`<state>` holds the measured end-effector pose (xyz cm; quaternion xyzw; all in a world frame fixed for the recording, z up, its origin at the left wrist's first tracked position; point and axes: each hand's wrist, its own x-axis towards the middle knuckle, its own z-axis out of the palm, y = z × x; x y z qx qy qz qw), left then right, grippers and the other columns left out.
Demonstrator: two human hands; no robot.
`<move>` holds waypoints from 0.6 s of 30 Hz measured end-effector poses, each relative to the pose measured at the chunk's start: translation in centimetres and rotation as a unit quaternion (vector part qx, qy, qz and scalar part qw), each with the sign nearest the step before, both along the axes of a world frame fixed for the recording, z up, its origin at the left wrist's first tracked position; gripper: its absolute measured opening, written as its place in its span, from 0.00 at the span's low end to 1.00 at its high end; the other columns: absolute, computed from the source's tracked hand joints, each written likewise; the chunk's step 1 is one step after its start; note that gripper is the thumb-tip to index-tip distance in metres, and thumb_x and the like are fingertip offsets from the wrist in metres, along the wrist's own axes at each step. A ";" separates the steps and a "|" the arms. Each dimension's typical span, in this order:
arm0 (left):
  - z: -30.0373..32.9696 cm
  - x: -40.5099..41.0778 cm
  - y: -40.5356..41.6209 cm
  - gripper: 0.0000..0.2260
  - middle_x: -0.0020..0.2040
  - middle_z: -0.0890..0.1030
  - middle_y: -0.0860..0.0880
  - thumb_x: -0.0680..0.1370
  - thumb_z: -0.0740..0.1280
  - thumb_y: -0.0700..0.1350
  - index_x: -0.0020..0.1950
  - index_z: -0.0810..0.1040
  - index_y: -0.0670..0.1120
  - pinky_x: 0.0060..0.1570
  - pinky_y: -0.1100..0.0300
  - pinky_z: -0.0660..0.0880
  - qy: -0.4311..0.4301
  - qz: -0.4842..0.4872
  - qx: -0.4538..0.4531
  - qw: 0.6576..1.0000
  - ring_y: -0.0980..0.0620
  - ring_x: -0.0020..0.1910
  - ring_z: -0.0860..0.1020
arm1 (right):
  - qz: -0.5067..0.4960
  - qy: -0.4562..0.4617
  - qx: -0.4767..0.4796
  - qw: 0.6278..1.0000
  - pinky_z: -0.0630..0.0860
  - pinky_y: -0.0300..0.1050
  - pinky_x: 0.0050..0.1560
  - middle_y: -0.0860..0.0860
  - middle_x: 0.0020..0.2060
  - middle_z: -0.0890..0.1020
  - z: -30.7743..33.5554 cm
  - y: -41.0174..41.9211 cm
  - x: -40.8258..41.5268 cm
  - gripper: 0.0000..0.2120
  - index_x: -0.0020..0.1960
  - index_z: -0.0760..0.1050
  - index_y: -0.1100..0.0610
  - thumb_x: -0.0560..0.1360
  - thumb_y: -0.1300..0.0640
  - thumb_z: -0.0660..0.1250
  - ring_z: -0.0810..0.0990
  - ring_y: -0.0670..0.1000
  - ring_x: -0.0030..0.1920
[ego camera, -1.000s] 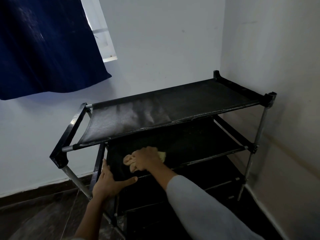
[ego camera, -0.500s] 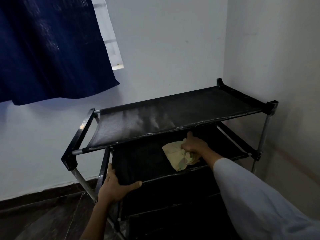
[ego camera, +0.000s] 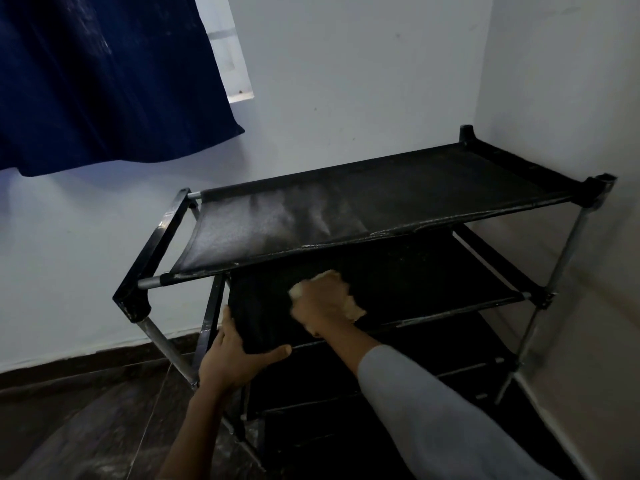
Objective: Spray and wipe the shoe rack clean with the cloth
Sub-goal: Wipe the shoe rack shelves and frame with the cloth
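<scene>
A black fabric shoe rack (ego camera: 381, 202) with metal poles stands in the room's corner, its top shelf dusty and pale at the left. My right hand (ego camera: 320, 303) presses a yellowish cloth (ego camera: 353, 306) flat on the second shelf (ego camera: 433, 278), near its left half; most of the cloth is hidden under the hand. My left hand (ego camera: 235, 358) grips the front left corner of that same shelf, thumb on top. No spray bottle is in view.
White walls close in behind and to the right of the rack. A dark blue curtain (ego camera: 104, 81) hangs at the upper left beside a bright window strip (ego camera: 228, 53). Dark floor (ego camera: 86, 427) lies to the left. Lower shelves (ego camera: 398, 386) sit in shadow.
My right hand has swept the cloth back to the left along the second shelf, after reaching right half a second ago. My left hand keeps its grip on the shelf corner.
</scene>
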<state>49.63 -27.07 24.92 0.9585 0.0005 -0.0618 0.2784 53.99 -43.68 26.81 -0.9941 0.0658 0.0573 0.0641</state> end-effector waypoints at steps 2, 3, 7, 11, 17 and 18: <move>0.0 0.0 -0.1 0.68 0.77 0.56 0.44 0.51 0.71 0.73 0.75 0.31 0.48 0.68 0.47 0.65 0.000 -0.001 0.013 1.000 0.43 0.72 0.63 | 0.075 -0.016 0.011 0.997 0.67 0.55 0.60 0.56 0.58 0.77 0.0 3.9 -0.9 0.17 0.58 0.78 0.48 0.71 0.46 0.65 0.72 0.61 0.61; 0.0 0.0 -0.2 0.67 0.77 0.56 0.43 0.53 0.73 0.70 0.75 0.31 0.48 0.68 0.47 0.65 0.000 -0.002 0.019 1.000 0.43 0.73 0.63 | 0.099 -0.015 0.005 0.995 0.66 0.57 0.59 0.57 0.59 0.75 0.3 5.0 -1.3 0.18 0.60 0.77 0.48 0.72 0.44 0.64 0.70 0.61 0.61; 0.3 0.0 -0.3 0.72 0.77 0.56 0.44 0.45 0.69 0.74 0.75 0.32 0.48 0.69 0.48 0.63 0.019 0.006 -0.013 1.000 0.44 0.73 0.61 | 0.116 -0.018 0.029 0.993 0.66 0.60 0.59 0.59 0.67 0.66 0.1 3.5 -1.5 0.24 0.69 0.68 0.45 0.74 0.42 0.62 0.70 0.63 0.61; 0.5 0.2 -0.1 0.74 0.77 0.56 0.45 0.44 0.72 0.74 0.74 0.29 0.49 0.71 0.48 0.61 0.042 0.001 -0.061 0.997 0.44 0.73 0.62 | 0.073 -0.038 0.058 0.995 0.66 0.61 0.57 0.56 0.70 0.62 -0.7 -0.1 -1.2 0.25 0.68 0.67 0.39 0.71 0.42 0.66 0.69 0.64 0.60; 0.4 0.6 -0.1 0.76 0.77 0.56 0.47 0.43 0.75 0.72 0.73 0.27 0.49 0.71 0.46 0.61 0.065 0.007 -0.088 0.994 0.45 0.73 0.62 | -0.206 -0.028 0.042 0.977 0.64 0.65 0.55 0.56 0.67 0.66 -1.4 -14.9 -0.2 0.22 0.63 0.68 0.41 0.70 0.39 0.60 0.69 0.65 0.60; 0.3 0.6 -0.1 0.76 0.77 0.56 0.48 0.43 0.75 0.72 0.73 0.27 0.49 0.71 0.46 0.61 0.066 0.010 -0.088 0.994 0.46 0.74 0.61 | -0.209 -0.001 0.015 0.978 0.64 0.68 0.56 0.56 0.70 0.62 -1.3 -17.0 -0.4 0.21 0.65 0.66 0.40 0.72 0.41 0.60 0.68 0.66 0.62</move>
